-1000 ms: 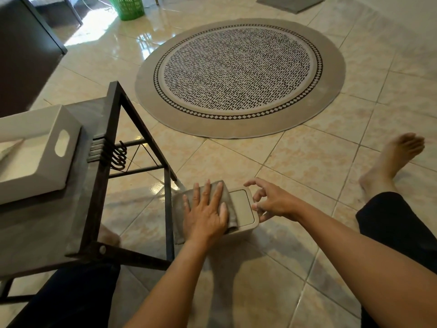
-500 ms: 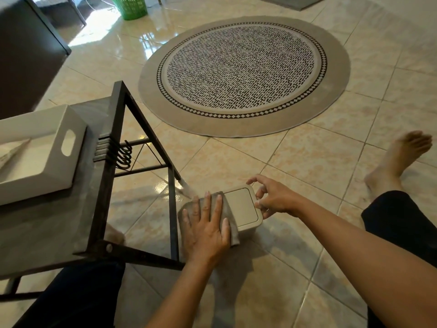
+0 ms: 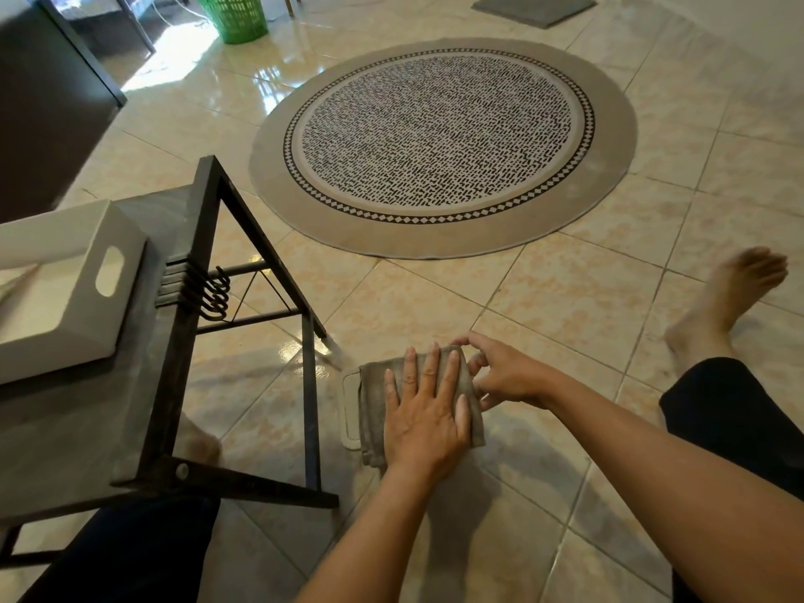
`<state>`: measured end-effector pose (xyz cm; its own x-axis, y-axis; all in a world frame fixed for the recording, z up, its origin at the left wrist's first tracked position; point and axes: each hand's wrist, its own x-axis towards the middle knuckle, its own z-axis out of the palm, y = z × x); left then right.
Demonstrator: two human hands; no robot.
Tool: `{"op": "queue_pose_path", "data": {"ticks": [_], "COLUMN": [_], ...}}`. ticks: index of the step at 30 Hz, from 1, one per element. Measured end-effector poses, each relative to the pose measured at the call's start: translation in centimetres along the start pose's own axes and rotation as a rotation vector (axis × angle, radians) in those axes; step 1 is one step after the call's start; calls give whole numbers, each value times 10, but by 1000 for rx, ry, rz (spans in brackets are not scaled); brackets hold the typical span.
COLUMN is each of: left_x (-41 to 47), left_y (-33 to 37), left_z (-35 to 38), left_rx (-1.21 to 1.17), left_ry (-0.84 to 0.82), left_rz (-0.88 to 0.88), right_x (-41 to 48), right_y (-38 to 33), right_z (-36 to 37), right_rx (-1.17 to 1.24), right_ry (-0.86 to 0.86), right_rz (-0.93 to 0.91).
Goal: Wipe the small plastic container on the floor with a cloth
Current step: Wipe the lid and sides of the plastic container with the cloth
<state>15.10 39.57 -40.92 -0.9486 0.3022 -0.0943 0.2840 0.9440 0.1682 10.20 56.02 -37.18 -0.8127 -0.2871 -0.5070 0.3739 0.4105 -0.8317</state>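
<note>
A small beige plastic container [image 3: 349,406] sits on the tiled floor, mostly hidden; only its left edge shows. A grey-brown cloth [image 3: 370,398] lies over its lid. My left hand [image 3: 424,415] presses flat on the cloth with fingers spread. My right hand [image 3: 504,376] holds the container's right side with thumb and fingers.
A low black-framed table [image 3: 174,341] stands close on the left with a white tray [image 3: 82,293] on it. A round patterned rug [image 3: 439,145] lies ahead. A bare foot [image 3: 726,298] rests at right. A green basket [image 3: 235,13] stands far back.
My left hand has slid the cloth to the right across the lid, now covering most of the container. My right hand stays on the container's right side.
</note>
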Motion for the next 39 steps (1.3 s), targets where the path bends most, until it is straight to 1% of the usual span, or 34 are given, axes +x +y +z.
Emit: {"op": "queue_pose_path", "data": {"ticks": [3, 8, 13, 14, 18, 19, 21, 25, 26, 29, 33, 36, 39], "left_x": [7, 9, 11, 11, -1, -7, -17, -8, -2, 11, 12, 15, 11], "left_y": [-9, -21, -34, -42, -68, -66, -53, -22, -19, -20, -29, -32, -28], "left_z": [-2, -4, -4, -6, -9, -9, -6, -2, -4, -7, -6, -4, 2], "left_rx": [-5, -54, -50, -61, -127, -134, -132, -80, -68, -63, -26, -22, 1], "left_ry": [6, 19, 1, 1, 58, 68, 57, 21, 13, 0, -4, 7, 6], "left_rz": [7, -129, -22, -43, -320, -337, -277, -31, -9, -22, 96, 112, 186], "right_x": [1, 2, 3, 3, 3, 4, 5, 5, 5, 6, 5, 6, 3], "right_y": [0, -1, -2, -2, -1, -1, -1, 0, -1, -2, -3, -5, -7], "right_z": [3, 7, 11, 11, 11, 12, 12, 11, 11, 10, 9, 8, 9], "right_rx": [27, 23, -15, -12, 7, 3, 5, 16, 13, 13, 38, 52, 43], "right_ry": [-6, 28, 71, 79, 96, 97, 97, 81, 75, 65, 40, 30, 23], "right_rz": [-1, 3, -19, -20, -17, -17, -18, -21, -22, -18, -5, -4, -11]}}
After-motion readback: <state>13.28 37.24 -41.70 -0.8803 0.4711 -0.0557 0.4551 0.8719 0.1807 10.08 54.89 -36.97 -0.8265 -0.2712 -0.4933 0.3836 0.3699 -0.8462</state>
